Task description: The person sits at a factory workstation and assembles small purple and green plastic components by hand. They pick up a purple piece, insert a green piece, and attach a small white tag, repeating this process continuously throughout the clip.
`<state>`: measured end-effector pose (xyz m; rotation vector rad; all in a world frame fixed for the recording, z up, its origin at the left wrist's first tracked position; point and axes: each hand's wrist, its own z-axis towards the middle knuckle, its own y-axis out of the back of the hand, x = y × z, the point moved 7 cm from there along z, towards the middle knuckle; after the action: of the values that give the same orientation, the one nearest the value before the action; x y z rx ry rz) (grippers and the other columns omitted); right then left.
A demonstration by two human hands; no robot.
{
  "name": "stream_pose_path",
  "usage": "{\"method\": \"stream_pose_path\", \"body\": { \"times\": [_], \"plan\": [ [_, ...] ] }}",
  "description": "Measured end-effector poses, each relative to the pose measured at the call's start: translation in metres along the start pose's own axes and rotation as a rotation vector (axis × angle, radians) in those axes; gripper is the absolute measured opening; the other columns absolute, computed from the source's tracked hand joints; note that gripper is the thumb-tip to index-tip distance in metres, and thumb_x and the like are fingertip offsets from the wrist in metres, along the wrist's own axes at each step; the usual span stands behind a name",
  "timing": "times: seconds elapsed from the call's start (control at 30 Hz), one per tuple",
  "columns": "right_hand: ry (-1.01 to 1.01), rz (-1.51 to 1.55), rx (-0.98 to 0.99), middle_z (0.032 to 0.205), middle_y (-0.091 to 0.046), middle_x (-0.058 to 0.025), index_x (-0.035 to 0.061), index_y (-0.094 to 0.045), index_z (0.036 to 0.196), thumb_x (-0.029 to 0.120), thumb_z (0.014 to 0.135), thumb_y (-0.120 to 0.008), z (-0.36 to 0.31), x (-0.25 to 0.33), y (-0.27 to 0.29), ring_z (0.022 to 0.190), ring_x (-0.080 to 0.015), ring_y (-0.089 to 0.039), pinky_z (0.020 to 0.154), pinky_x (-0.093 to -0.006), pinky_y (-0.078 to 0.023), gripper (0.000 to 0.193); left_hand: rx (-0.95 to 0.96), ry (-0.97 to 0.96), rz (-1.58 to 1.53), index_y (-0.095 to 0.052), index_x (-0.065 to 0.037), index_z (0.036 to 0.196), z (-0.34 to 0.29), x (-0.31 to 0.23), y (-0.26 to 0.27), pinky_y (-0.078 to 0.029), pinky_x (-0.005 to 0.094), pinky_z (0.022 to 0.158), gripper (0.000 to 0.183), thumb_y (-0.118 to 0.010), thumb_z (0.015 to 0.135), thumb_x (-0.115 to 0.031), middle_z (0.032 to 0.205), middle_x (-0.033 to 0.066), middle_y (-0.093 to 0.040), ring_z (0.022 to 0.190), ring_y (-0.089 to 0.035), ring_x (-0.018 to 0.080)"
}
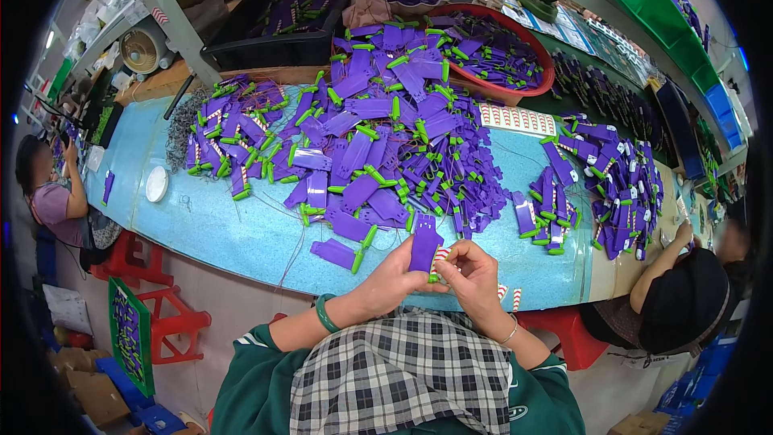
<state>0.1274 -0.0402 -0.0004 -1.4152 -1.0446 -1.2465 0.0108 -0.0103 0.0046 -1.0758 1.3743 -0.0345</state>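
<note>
Blue and long, the worktop (241,234) carries three big heaps of flat purple plastic pieces (378,121) with green ends, too many to count. One red round basin (541,72) behind holds more of them. One small white lid (157,184) lies at the left side. The left hand (394,278) has its grip closed on one purple piece (424,246), held upright just above the worktop edge. The right hand (471,270) pinches one small red and white striped sticker (439,259) against this piece. Two more striped stickers (509,296) lie near the edge.
</note>
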Motion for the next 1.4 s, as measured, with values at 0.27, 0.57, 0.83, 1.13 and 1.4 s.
{"method": "stream_pose_path", "body": {
  "times": [0.27,0.57,0.83,1.13,1.4],
  "plan": [
    [0.503,-0.439,-0.060,0.074,-0.059,-0.0061,0.0018,-0.058,0.075,-0.001,0.076,-0.070,-0.008,0.038,0.002,0.068,-0.0154,-0.054,0.062,-0.0270,-0.041,0.013,0.015,-0.045,0.123,-0.040,-0.001,0.125,0.000,0.008,-0.002,-0.053,0.0339,0.089,0.034,-0.052,0.095,-0.009,0.116,0.0072,-0.052,0.107,-0.056,0.0156],
    [0.424,-0.466,-0.047,0.093,-0.059,-0.0128,0.0020,-0.056,0.089,0.016,0.068,-0.077,0.003,0.031,-0.002,0.075,-0.0257,-0.058,0.067,-0.0325,-0.047,0.032,-0.051,-0.243,0.303,-0.047,-0.003,0.114,0.000,-0.002,-0.005,-0.050,0.0317,0.077,0.023,-0.042,0.100,-0.020,0.103,0.0048,-0.055,0.088,-0.058,0.0141],
    [0.160,-0.224,0.280,0.096,-0.063,-0.0124,-0.0010,-0.062,0.093,0.021,0.075,-0.075,0.013,0.017,-0.018,0.087,-0.0185,-0.061,0.077,-0.0321,-0.049,0.031,0.231,0.453,-0.415,-0.047,-0.008,0.082,0.005,0.055,-0.017,-0.027,0.0248,0.042,0.046,-0.032,0.097,-0.048,0.056,0.0010,-0.037,0.045,-0.036,0.0123],
    [-0.077,0.494,0.211,0.118,-0.057,-0.0147,-0.0037,-0.052,0.121,0.025,0.088,-0.057,0.014,0.023,-0.010,0.105,-0.0190,-0.056,0.093,-0.0330,-0.046,0.044,-0.064,-0.658,0.983,-0.054,-0.003,0.092,-0.009,-0.039,-0.012,-0.049,0.0328,0.058,0.016,-0.055,0.091,-0.019,0.085,0.0080,-0.061,0.070,-0.061,0.0220],
    [-0.292,0.428,0.193,0.097,-0.063,-0.0067,-0.0012,-0.057,0.111,0.007,0.085,-0.061,0.018,0.019,-0.003,0.087,-0.0128,-0.061,0.081,-0.0270,-0.049,0.027,0.024,-1.345,1.619,-0.055,-0.006,0.081,-0.038,-0.055,-0.040,-0.055,0.0334,0.066,0.022,-0.067,0.063,-0.002,0.093,0.0095,-0.060,0.092,-0.060,0.0264]
  ]
}}
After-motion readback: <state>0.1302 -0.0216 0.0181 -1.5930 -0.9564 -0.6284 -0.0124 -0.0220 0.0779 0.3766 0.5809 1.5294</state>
